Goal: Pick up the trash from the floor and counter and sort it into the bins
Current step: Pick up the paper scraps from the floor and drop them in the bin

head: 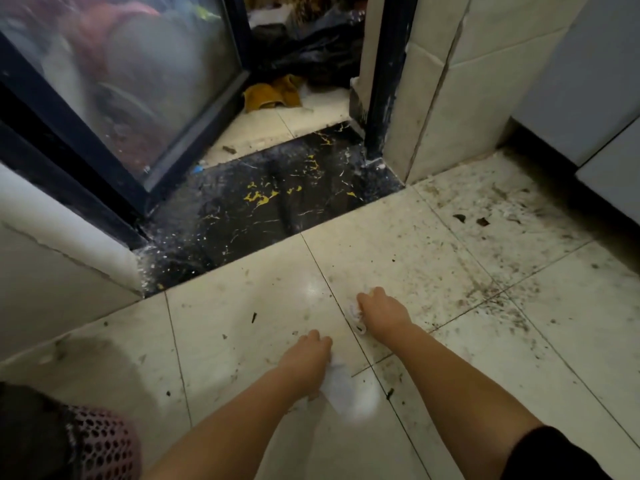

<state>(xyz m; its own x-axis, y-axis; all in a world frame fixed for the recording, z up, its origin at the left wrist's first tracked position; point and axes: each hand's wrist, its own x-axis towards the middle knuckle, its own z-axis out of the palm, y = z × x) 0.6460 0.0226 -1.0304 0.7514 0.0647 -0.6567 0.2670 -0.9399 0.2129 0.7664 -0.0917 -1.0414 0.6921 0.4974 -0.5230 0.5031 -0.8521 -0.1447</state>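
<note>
Both arms reach down over a dirty white tiled floor [242, 327]. My left hand [308, 355] is closed around a blurred white piece of trash [346, 393], paper or plastic, that hangs below the palm. Further forward, my right hand [382, 311] presses low at the floor, fingers curled on a small crumpled white scrap [356, 320] that shows at its left edge. A pink perforated bin [104, 445] with a dark liner stands at the bottom left.
A black marble threshold [277, 199] with yellow veins leads to an open glass door [121, 74]. Beyond it lie a yellow cloth [273, 93] and black bags [311, 53]. Dark crumbs and debris [485, 223] litter the tiles on the right beside white cabinets [588, 81].
</note>
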